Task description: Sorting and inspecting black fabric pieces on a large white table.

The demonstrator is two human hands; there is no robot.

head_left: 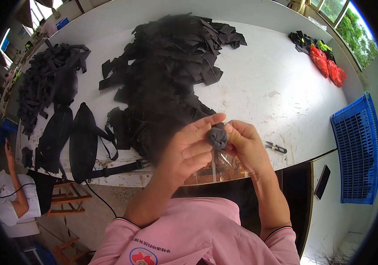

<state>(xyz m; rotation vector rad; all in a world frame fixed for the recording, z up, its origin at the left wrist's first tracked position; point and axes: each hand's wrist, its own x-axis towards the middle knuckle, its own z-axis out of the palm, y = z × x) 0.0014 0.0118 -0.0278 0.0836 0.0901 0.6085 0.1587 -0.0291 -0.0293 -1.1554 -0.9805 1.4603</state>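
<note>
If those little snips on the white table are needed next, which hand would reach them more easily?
Probably the right hand. The small black-handled snips lie on the white table just to its right, while the left hand sits farther away. Both hands pinch the small dark grey fabric piece, so one must let go.
</note>
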